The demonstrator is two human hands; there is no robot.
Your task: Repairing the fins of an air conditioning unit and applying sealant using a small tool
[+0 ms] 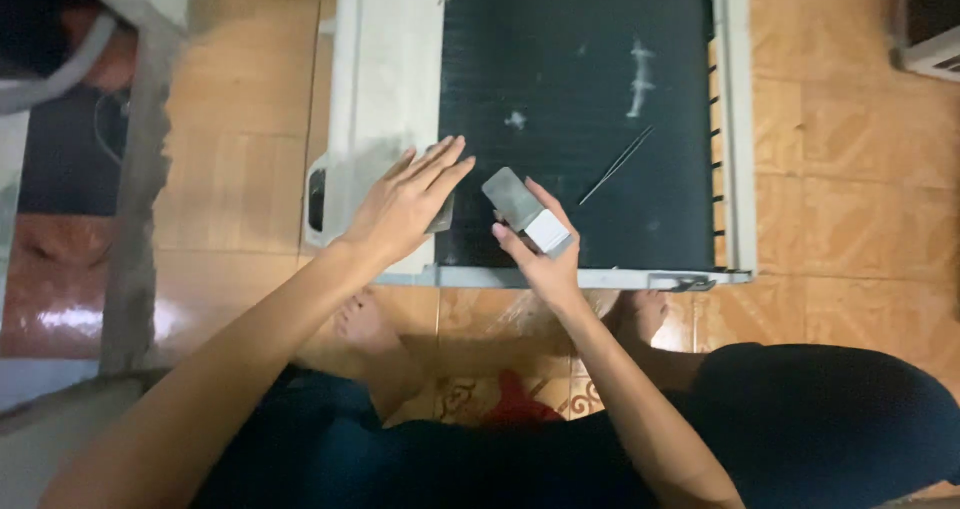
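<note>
My left hand (405, 204) lies flat, fingers spread, on the lower left of a white-framed unit (385, 89) with a dark finned panel (575, 99), lying on the floor. A small grey piece sticks out from under its palm. My right hand (540, 244) grips a small flat metal scraper-like tool (525, 211) with a white handle, its grey blade angled up-left over the dark panel. A thin metal pair of tweezers (615, 166) lies on the panel, just right of that hand. White dust smudges (640, 74) mark the panel's upper part.
The unit rests on an orange tiled floor (840, 169). My bare feet (365, 319) sit just below its near edge, with my legs in dark clothing. A grey frame post (140, 169) stands at left. A white object (935, 54) is at the upper right corner.
</note>
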